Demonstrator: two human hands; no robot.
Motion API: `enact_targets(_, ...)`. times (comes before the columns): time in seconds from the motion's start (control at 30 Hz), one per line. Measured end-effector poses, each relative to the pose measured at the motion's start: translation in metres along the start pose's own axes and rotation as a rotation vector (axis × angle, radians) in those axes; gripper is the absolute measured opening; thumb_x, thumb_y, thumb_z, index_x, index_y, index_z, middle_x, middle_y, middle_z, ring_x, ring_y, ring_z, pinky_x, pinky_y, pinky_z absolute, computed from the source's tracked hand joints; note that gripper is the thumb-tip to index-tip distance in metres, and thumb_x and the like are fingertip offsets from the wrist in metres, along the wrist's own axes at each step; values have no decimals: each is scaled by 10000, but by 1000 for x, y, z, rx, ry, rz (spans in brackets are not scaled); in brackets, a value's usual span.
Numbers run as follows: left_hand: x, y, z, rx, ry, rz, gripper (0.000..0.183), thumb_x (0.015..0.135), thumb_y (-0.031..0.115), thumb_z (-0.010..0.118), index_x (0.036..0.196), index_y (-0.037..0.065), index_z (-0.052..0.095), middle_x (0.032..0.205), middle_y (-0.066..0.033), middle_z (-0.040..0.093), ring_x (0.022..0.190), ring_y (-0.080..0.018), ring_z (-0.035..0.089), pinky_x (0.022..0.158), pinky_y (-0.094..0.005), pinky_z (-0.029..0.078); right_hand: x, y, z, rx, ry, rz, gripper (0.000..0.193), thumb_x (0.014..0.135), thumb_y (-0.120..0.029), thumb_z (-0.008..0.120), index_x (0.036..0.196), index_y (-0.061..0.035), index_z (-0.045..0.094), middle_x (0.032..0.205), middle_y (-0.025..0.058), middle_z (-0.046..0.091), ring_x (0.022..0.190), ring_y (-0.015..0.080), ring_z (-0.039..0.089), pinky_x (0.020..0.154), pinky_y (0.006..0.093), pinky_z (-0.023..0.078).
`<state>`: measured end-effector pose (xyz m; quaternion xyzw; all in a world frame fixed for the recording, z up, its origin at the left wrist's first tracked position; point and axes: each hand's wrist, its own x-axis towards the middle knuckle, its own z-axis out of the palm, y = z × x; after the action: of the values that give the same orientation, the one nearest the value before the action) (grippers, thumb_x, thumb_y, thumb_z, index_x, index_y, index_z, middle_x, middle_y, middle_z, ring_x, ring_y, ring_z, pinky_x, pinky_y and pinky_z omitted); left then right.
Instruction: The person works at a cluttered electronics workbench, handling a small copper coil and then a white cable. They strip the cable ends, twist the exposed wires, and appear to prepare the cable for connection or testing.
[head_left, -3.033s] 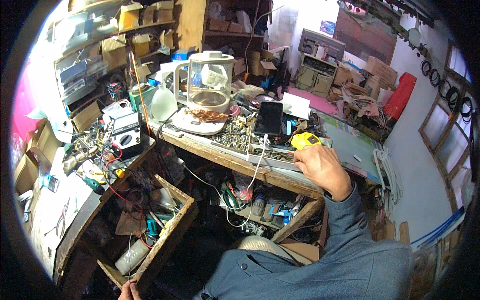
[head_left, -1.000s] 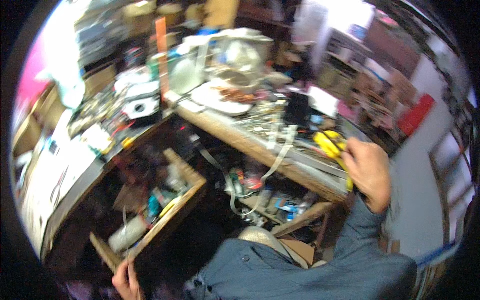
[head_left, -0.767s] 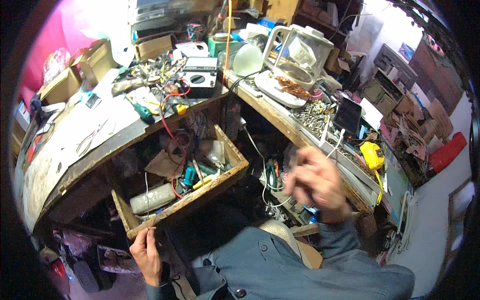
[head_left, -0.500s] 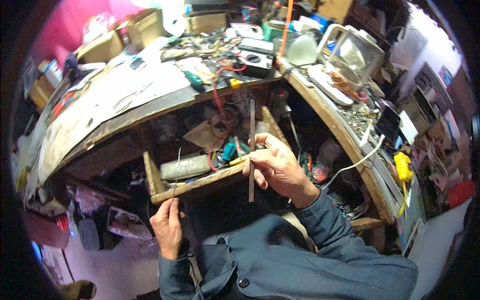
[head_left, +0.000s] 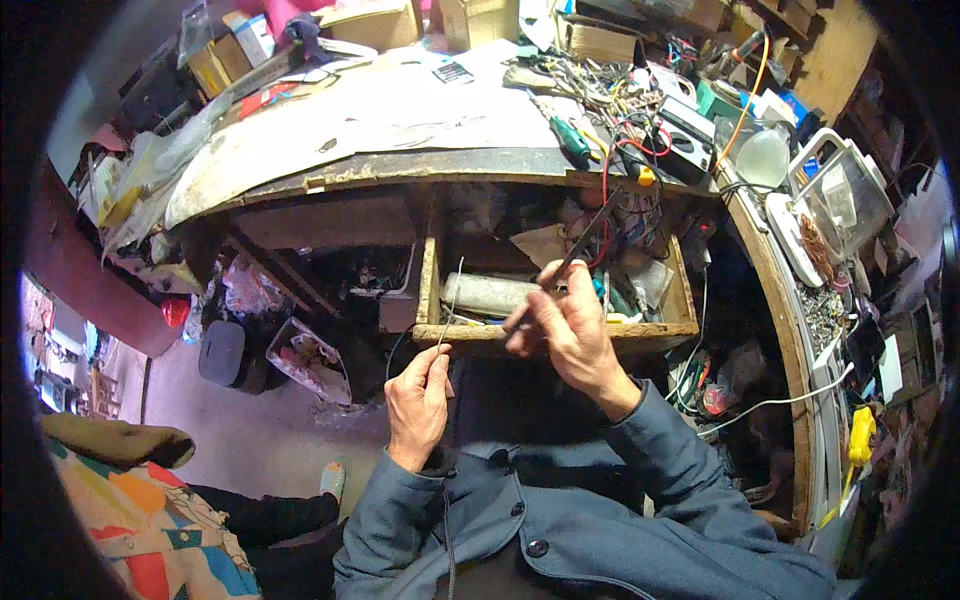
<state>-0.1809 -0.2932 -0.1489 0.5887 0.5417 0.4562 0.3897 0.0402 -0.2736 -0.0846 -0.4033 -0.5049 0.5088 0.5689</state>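
Observation:
Between the thumb and fingers of my left hand (head_left: 418,405) is a thin wire (head_left: 454,298), its free end pointing up in front of the drawer. A dark cord (head_left: 449,520) hangs below that hand; whether it joins the wire is hidden. My right hand (head_left: 582,340), a little blurred, grips a narrow flat metal strip (head_left: 591,232), which slants up to the right. Both hands are near the front board of the open wooden drawer (head_left: 560,334). Inside lie a pale cylindrical object (head_left: 490,293) and several tools, partly covered by my right hand.
Over the drawer is a workbench (head_left: 380,165) with white paper, a green-handled screwdriver (head_left: 570,142) and a multimeter (head_left: 686,135). A side bench (head_left: 790,375) runs down the right. At lower left stands another person in a patterned garment (head_left: 140,520), near a box of scraps (head_left: 310,360).
The view has swung left, bringing the other person into sight. The strip has gone from upright to slanting right in my right hand. My left hand still holds the wire.

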Motion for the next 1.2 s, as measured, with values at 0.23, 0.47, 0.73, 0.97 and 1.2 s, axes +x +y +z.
enact_targets(0.23,-3,-9,-1,-27,-22,41,209,1067,157,621,1172,26,746,686,37,580,592,-47,505,547,-244,420,27,31,30,-128,-195,37,84,989,-105,747,1030,-39,716,898,20,736,774,69,678,666,213,538)
enact_targets(0.47,3,-29,-2,-245,-89,-44,252,1082,195,579,1008,-22,684,750,26,583,696,-57,489,613,-275,430,47,40,42,-520,-175,-177,274,917,-158,786,1085,-7,632,862,175,689,757,311,680,714,405,535)
enact_targets(0.73,10,-13,7,-46,82,69,226,1080,193,586,1068,-17,668,732,-89,569,684,-102,493,615,-317,445,47,51,46,-612,-187,-238,245,815,-153,825,960,-28,672,841,180,683,774,353,689,686,430,531)
enact_targets(0.97,9,-12,7,38,123,149,224,1096,161,542,999,-30,608,695,-118,462,627,-118,422,552,-338,391,44,49,54,-869,-191,-441,227,881,-119,806,1021,-21,658,851,172,695,769,332,714,679,402,554)
enact_targets(1.2,7,-12,11,32,145,142,227,1088,175,582,1053,-34,662,703,-107,509,655,-110,457,583,-324,426,47,57,51,-835,-118,-468,235,863,-72,791,1025,-20,628,852,182,679,773,366,693,681,429,545)
